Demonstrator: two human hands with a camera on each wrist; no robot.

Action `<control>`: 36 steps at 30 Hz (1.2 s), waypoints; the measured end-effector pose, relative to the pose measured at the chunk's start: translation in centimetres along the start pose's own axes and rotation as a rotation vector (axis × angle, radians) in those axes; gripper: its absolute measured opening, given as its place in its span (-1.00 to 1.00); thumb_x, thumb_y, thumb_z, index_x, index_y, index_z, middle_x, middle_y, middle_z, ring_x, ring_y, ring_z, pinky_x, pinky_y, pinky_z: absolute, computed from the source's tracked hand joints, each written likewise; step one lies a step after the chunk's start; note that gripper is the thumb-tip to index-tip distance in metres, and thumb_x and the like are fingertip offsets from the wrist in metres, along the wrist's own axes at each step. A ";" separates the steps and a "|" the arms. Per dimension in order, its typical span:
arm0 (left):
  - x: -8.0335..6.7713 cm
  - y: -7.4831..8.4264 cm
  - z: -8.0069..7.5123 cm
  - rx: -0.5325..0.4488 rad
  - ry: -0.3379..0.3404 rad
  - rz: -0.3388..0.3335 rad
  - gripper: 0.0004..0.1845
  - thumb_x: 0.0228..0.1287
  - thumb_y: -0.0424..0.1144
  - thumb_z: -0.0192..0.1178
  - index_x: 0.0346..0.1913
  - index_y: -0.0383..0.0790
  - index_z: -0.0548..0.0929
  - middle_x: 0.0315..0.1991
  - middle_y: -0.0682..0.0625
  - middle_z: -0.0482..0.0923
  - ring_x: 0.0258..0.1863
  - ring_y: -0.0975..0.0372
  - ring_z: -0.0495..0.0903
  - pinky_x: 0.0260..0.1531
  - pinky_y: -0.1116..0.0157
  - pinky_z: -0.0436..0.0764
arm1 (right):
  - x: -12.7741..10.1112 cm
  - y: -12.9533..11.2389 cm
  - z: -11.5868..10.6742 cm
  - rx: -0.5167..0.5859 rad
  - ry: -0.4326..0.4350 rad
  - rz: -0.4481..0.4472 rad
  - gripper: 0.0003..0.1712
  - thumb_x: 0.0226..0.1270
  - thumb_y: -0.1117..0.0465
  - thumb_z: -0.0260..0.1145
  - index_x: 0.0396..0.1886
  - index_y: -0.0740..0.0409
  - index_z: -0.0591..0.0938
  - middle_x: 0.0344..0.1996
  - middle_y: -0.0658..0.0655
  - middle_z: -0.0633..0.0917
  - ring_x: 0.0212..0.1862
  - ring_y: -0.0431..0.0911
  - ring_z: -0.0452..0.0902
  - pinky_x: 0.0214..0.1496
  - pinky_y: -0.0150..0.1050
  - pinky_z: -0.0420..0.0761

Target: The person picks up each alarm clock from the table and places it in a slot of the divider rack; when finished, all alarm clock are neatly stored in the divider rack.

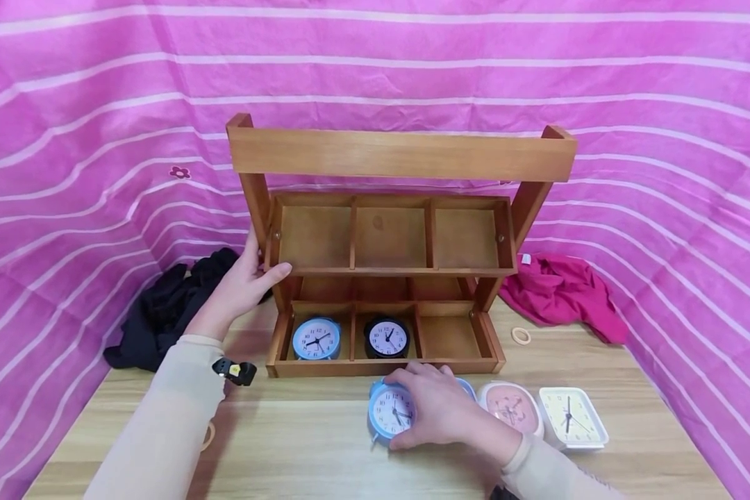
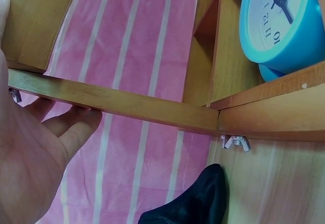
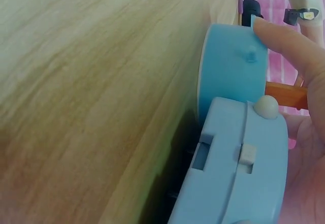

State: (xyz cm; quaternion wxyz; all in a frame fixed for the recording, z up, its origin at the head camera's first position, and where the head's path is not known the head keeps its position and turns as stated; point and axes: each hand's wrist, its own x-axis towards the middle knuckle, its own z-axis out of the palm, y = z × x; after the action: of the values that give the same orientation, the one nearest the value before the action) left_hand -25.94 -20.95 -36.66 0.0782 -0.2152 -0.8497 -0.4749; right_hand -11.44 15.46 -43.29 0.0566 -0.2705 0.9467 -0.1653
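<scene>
A two-tier wooden rack (image 1: 403,153) stands at the centre of the head view. My left hand (image 1: 244,285) holds its left side, thumb against the upper tier's front, fingers on the left upright (image 2: 127,99). Below, my right hand (image 1: 440,410) grips a round blue alarm clock (image 1: 390,411) on the table; the thumb touches its rim in the right wrist view. Beside it, a pale blue clock (image 3: 231,163) is mostly hidden by that hand in the head view. The lower tier holds another blue alarm clock (image 1: 316,339) at left and a black alarm clock (image 1: 387,338) in the middle.
A pink-faced clock (image 1: 510,408) and a square white clock (image 1: 573,417) lie on the right. Wooden rings (image 1: 521,336) rest on the table. Black cloth (image 1: 169,312) lies left of the rack, dark pink cloth (image 1: 559,292) right. Striped pink fabric (image 1: 375,76) hangs around.
</scene>
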 end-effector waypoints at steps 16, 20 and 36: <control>-0.1 0.0 0.1 -0.006 0.008 0.000 0.06 0.52 -0.09 0.26 0.64 0.53 -0.36 0.65 -0.23 0.03 0.46 -0.31 0.31 0.28 -0.37 0.40 | -0.6 -0.1 -2.4 0.154 0.019 -0.037 0.01 -0.31 -0.24 0.77 0.29 -0.25 0.63 0.04 -0.20 0.60 0.09 -0.16 0.50 0.16 0.02 0.52; 0.0 0.0 0.0 -0.006 0.007 -0.003 0.07 0.51 -0.08 0.27 0.64 0.53 -0.37 0.65 -0.23 0.03 0.46 -0.32 0.31 0.28 -0.37 0.39 | -0.5 0.2 -4.0 0.188 0.024 -0.053 0.01 -0.28 -0.21 0.78 0.31 -0.22 0.63 -0.01 -0.20 0.57 0.07 -0.19 0.48 0.11 -0.06 0.61; 0.0 0.0 0.0 -0.024 -0.001 0.004 0.09 0.50 -0.09 0.28 0.64 0.54 -0.38 0.64 -0.22 0.06 0.42 -0.33 0.35 0.24 -0.39 0.43 | 1.9 5.8 -9.5 0.118 0.102 -0.093 0.01 -0.21 -0.11 0.79 0.33 -0.04 0.61 0.04 -0.01 0.60 0.10 -0.04 0.50 0.11 0.04 0.65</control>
State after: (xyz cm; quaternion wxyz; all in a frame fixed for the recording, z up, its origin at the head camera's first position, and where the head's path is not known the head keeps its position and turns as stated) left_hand -26.00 -20.95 -36.69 0.0765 -0.2181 -0.8436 -0.4847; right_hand -17.75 21.80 -36.38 0.0165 -0.3015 0.9235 -0.2365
